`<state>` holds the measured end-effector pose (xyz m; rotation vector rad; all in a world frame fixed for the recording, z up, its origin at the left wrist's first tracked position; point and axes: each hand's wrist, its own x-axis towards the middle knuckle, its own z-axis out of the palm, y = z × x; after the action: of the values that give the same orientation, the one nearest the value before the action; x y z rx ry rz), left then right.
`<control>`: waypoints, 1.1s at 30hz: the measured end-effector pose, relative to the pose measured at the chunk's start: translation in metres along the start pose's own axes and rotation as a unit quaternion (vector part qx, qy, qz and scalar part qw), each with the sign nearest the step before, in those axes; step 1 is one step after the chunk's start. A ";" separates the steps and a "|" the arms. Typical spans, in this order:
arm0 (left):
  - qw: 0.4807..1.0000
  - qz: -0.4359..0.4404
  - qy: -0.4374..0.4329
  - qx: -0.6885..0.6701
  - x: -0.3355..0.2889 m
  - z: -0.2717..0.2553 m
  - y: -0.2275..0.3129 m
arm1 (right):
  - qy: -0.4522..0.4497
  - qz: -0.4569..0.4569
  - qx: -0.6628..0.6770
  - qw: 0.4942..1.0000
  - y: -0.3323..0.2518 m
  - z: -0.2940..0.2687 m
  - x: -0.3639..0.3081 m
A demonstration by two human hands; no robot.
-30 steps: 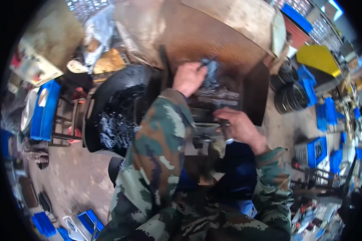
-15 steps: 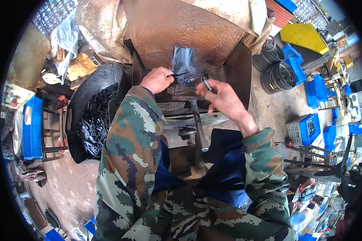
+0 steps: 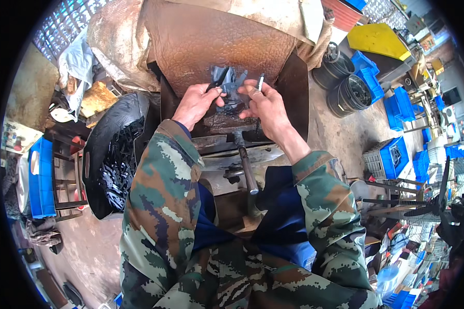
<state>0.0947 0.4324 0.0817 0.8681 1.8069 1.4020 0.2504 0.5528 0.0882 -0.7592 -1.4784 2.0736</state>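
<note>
My left hand (image 3: 192, 107) is closed in a pinch on a thin black strip (image 3: 222, 77), which points up and away to the right. Beside it, my right hand (image 3: 268, 109) grips a small shiny metal strip (image 3: 261, 82) that stands up past the fingers. Both hands are over a dark metal housing (image 3: 294, 95), close to a wet-looking blue-grey surface (image 3: 233, 85) that is partly hidden behind the fingers. A brown, stained sheet (image 3: 206, 36) rises behind. From the front of the housing a metal rod (image 3: 246, 167) sticks out toward me.
At my left stands a black tub (image 3: 94, 170) holding many dark flat strips (image 3: 117, 172). Black buckets (image 3: 345, 105) and blue crates (image 3: 397, 110) are to the right. A wooden stool (image 3: 67, 172) and a blue bin (image 3: 42, 175) stand far left.
My hands have come closer together and moved up over the housing. The black strip has swung to a steeper angle, and the right hand's metal strip now points upward. The view has shifted slightly.
</note>
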 end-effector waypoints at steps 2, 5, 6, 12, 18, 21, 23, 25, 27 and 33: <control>0.995 -0.064 -0.048 -0.065 -0.004 0.002 0.005 | 0.010 -0.002 -0.002 1.000 -0.002 0.007 -0.002; 0.987 -0.065 -0.083 -0.122 -0.003 0.006 0.003 | 0.008 -0.026 -0.019 0.999 -0.002 0.010 0.001; 0.982 -0.053 -0.092 -0.156 -0.004 0.007 0.004 | 0.010 -0.025 -0.019 0.999 -0.001 0.008 0.001; 0.997 -0.067 -0.041 -0.026 0.009 -0.009 -0.010 | 0.023 -0.033 -0.066 0.997 -0.005 0.002 -0.003; 0.980 0.001 -0.062 0.190 0.031 -0.014 -0.056 | 0.019 -0.053 -0.101 0.993 -0.006 -0.003 -0.007; 0.975 0.031 -0.093 0.200 0.032 -0.016 -0.063 | 0.010 -0.057 -0.112 0.992 -0.006 -0.007 -0.009; 0.972 0.055 -0.097 0.206 0.032 -0.020 -0.068 | 0.004 -0.050 -0.110 0.993 -0.008 -0.005 -0.011; 0.971 0.093 -0.091 0.199 0.031 -0.022 -0.068 | 0.004 -0.049 -0.112 0.992 -0.011 -0.005 -0.013; 0.973 0.092 -0.101 0.188 0.028 -0.021 -0.063 | 0.006 -0.048 -0.114 0.992 -0.011 -0.008 -0.014; 0.944 0.114 -0.077 0.300 0.014 -0.012 -0.039 | 0.016 -0.008 -0.024 1.000 -0.010 -0.018 -0.009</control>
<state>0.0730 0.4302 0.0446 1.4933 2.0887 0.8696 0.2698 0.5627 0.0943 -0.7925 -1.5171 2.0105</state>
